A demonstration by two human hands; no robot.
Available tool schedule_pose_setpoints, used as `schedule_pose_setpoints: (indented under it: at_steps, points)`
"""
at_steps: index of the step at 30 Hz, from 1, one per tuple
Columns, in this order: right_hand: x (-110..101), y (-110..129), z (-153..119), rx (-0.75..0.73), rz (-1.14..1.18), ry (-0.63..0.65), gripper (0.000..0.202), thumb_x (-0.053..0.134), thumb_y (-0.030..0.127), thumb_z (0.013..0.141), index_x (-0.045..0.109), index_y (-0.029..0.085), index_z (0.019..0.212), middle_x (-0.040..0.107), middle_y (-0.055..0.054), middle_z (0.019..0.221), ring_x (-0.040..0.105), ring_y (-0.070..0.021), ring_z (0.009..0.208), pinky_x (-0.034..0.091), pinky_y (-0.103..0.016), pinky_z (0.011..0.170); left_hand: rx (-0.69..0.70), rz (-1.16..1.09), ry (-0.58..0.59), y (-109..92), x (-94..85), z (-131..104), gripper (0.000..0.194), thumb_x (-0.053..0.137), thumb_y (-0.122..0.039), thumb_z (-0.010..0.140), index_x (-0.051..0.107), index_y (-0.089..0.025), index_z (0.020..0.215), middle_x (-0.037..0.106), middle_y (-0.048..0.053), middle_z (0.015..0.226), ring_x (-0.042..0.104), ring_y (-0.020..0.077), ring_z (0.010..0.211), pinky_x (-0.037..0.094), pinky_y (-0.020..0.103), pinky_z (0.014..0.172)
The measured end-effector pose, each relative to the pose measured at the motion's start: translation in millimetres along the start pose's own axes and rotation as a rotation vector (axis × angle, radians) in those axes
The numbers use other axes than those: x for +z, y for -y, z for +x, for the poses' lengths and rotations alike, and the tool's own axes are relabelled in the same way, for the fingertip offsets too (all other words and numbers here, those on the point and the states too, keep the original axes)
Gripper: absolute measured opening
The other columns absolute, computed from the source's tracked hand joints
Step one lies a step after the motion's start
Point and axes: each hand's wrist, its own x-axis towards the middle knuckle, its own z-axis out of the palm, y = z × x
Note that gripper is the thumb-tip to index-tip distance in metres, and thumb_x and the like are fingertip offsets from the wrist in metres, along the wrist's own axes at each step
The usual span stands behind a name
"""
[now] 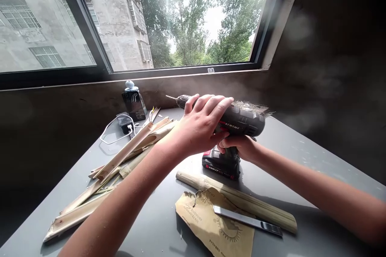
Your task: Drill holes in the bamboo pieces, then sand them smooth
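A black cordless drill [245, 122] with a bit in its chuck points to the left over the table. My left hand [203, 122] lies over the top of the drill's body, its fingers wrapped across it. Around the drill's handle, above the battery [221, 164], my right hand [241, 146] is closed; part of it is hidden behind the drill. Dry shavings rest on top of the drill. In front of the battery lie a bamboo piece [259, 204], a torn sheet of sandpaper [208, 223] and a flat metal knife [247, 220].
Split bamboo strips [126, 154] are heaped on the left of the grey table [301, 148]. Behind them a phone [134, 104] leans on a stand, beside a black charger [124, 122] with a white cable. A window [187, 72] and wall border the table's far side.
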Motion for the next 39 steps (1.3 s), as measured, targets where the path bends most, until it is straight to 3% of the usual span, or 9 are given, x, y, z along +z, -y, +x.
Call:
schedule_pose_setpoints:
  at_steps: [4, 8, 13, 16, 20, 22, 24, 31, 39]
  points:
    - [-1.0, 0.5, 0.6, 0.006, -0.013, 0.039, 0.006, 0.06, 0.016, 0.063, 0.063, 0.02, 0.067, 0.059, 0.002, 0.052, 0.052, -0.0157, 0.05, 0.042, -0.031, 0.057, 0.025, 0.022, 0.0, 4.7, -5.6, 0.8, 0.063, 0.056, -0.041, 0.093, 0.038, -0.017, 0.148, 0.048, 0.011, 0.147, 0.037, 0.0267, 0.137, 0.008, 0.047, 0.12]
    - [0.9, 3.7, -3.1, -0.01, -0.024, 0.04, 0.035, 0.061, 0.017, 0.065, 0.071, 0.02, 0.098, 0.065, 0.002, 0.063, 0.057, -0.0165, 0.057, 0.047, -0.032, 0.064, 0.003, 0.11, -0.044, 28.1, -45.2, -8.4, 0.035, 0.05, -0.041, 0.098, 0.06, -0.027, 0.128, 0.054, 0.004, 0.142, 0.042, 0.0253, 0.135, 0.014, 0.05, 0.119]
    - [0.2, 8.1, -5.0, 0.019, -0.127, -0.124, 0.045, 0.073, 0.019, 0.066, 0.072, 0.023, 0.111, 0.074, -0.003, 0.109, 0.065, -0.0273, 0.105, 0.048, -0.042, 0.097, -0.259, 0.233, -0.228, 79.6, -108.3, -58.1, 0.032, 0.046, -0.041, 0.098, 0.068, -0.023, 0.112, 0.06, 0.005, 0.126, 0.053, 0.0252, 0.117, 0.038, 0.046, 0.108]
    - [-8.7, 11.3, 1.5, 0.022, -0.04, 0.103, 0.06, 0.077, 0.017, 0.066, 0.066, 0.027, 0.123, 0.068, -0.004, 0.127, 0.058, -0.0288, 0.124, 0.042, -0.047, 0.108, -0.438, 0.263, -0.048, 115.2, -125.6, -96.7, 0.039, 0.045, -0.052, 0.094, 0.07, -0.025, 0.108, 0.063, 0.003, 0.12, 0.055, 0.0277, 0.112, 0.04, 0.047, 0.107]
    - [-14.1, 14.1, 10.5, 0.078, 0.078, 0.353, 0.065, 0.075, 0.015, 0.065, 0.061, 0.025, 0.128, 0.068, -0.007, 0.125, 0.066, -0.027, 0.109, 0.053, -0.044, 0.093, -0.88, -0.039, 0.483, 151.1, -112.9, -130.5, 0.058, 0.049, -0.074, 0.081, 0.071, -0.025, 0.104, 0.071, 0.005, 0.107, 0.063, 0.0308, 0.101, 0.052, 0.04, 0.087]
    - [-8.2, 15.0, 10.6, 0.062, 0.075, 0.308, 0.053, 0.072, 0.015, 0.066, 0.065, 0.022, 0.118, 0.07, -0.006, 0.114, 0.068, -0.0185, 0.078, 0.055, -0.033, 0.071, -1.032, -0.205, 0.784, 159.0, -94.0, -137.1, 0.066, 0.054, -0.078, 0.072, 0.07, -0.022, 0.103, 0.069, 0.009, 0.113, 0.063, 0.0326, 0.104, 0.054, 0.037, 0.08]
    - [2.9, 16.7, 7.9, 0.031, 0.031, 0.21, 0.043, 0.068, 0.016, 0.067, 0.066, 0.02, 0.11, 0.069, -0.002, 0.102, 0.057, -0.0111, 0.056, 0.048, -0.027, 0.056, -1.056, -0.264, 0.881, 161.2, -74.0, -139.3, 0.065, 0.061, -0.075, 0.066, 0.069, -0.021, 0.102, 0.068, 0.011, 0.114, 0.064, 0.0329, 0.102, 0.055, 0.036, 0.074]
    - [46.8, 32.8, -1.4, 0.063, -0.324, -0.049, 0.026, 0.058, 0.017, 0.065, 0.064, 0.021, 0.091, 0.064, 0.001, 0.082, 0.054, -0.0128, 0.052, 0.046, -0.029, 0.053, -1.034, -0.338, 0.807, 159.0, -60.8, -137.4, 0.058, 0.064, -0.068, 0.066, 0.063, -0.019, 0.098, 0.067, 0.012, 0.106, 0.063, 0.034, 0.099, 0.055, 0.035, 0.07]
    - [58.1, 26.0, -13.4, -0.115, -0.498, 0.104, 0.019, 0.062, 0.024, 0.067, 0.068, 0.021, 0.086, 0.071, -0.003, 0.085, 0.065, -0.0212, 0.075, 0.054, -0.035, 0.072, -0.82, -0.662, 0.487, 130.4, -76.0, -111.3, 0.044, 0.057, -0.057, 0.083, 0.047, -0.022, 0.107, 0.056, 0.002, 0.098, 0.063, 0.0181, 0.078, 0.055, 0.03, 0.07]
